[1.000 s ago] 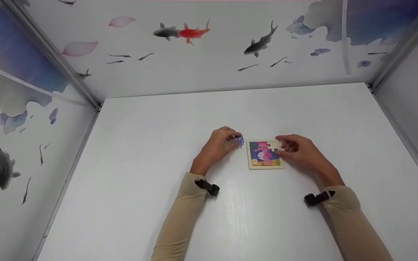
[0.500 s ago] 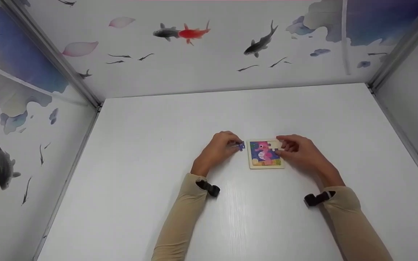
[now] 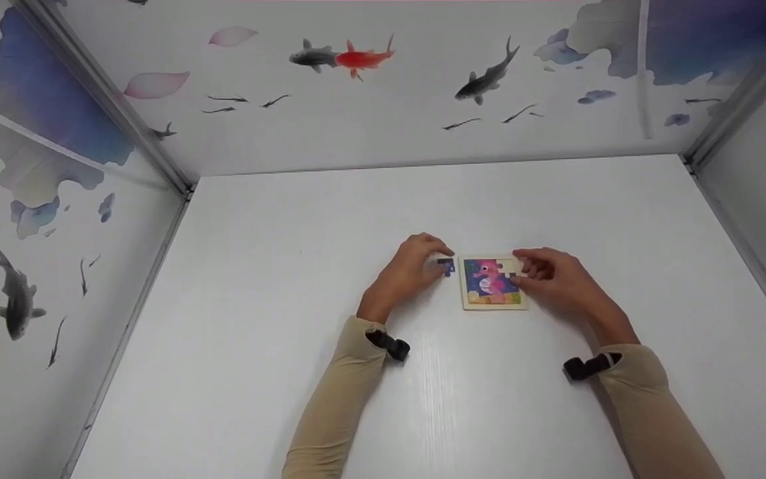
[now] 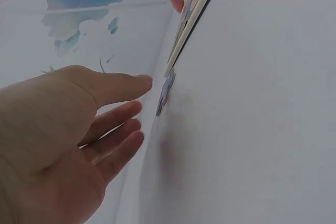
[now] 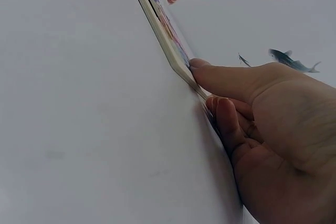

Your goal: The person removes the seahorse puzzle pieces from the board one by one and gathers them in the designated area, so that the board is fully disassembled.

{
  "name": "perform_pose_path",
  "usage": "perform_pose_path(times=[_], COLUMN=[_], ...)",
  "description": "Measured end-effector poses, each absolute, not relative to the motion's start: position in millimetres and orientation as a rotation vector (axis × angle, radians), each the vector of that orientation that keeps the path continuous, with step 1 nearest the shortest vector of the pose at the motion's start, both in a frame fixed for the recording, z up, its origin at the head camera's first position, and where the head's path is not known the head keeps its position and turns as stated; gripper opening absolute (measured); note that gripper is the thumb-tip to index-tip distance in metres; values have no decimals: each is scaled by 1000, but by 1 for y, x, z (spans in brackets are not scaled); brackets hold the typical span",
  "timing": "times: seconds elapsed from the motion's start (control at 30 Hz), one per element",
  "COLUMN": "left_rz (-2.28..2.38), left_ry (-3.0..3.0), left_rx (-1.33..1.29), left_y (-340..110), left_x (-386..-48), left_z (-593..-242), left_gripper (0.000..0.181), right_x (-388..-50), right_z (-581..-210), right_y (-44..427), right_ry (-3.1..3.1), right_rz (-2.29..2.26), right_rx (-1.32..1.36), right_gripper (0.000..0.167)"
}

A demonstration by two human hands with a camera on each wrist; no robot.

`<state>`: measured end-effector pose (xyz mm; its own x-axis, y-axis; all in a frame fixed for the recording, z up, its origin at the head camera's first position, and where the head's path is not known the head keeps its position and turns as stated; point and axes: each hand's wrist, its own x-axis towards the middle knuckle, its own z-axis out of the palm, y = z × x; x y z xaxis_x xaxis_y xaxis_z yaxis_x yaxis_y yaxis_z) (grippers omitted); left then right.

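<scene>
Head view peers down over left hand, right hand; close wrist views look along each, sharing the puzzle between.

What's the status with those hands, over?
Left hand beside loose puzzle piece, not gripping. Right hand holds puzzle board. No obstacle visible between piece and board.

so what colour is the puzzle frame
Pale cream; the frame shows best in the head view.

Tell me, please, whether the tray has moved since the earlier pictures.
No: judged against the table's far edge, the tray has stayed put; only the whole view has shifted slightly.
</scene>
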<state>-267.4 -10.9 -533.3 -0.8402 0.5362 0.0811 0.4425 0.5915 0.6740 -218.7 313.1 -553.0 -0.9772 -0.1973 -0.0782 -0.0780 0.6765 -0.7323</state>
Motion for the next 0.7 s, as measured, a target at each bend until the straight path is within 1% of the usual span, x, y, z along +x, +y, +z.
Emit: perform_pose_path(times=[0.4, 0.7], left_rz=[884, 757], left_ry=[2769, 2846], left_rx=[979, 1049], left_y=[37, 54], left_x=[-252, -257], left_z=[-534, -535], left_gripper=[32, 25], right_x=[-217, -220], right_z=[-550, -552], right_y=[315, 312], right_ry=[2740, 2747], right_rz=[-1176, -1185], right_rx=[-215, -266], right_gripper=[60, 59])
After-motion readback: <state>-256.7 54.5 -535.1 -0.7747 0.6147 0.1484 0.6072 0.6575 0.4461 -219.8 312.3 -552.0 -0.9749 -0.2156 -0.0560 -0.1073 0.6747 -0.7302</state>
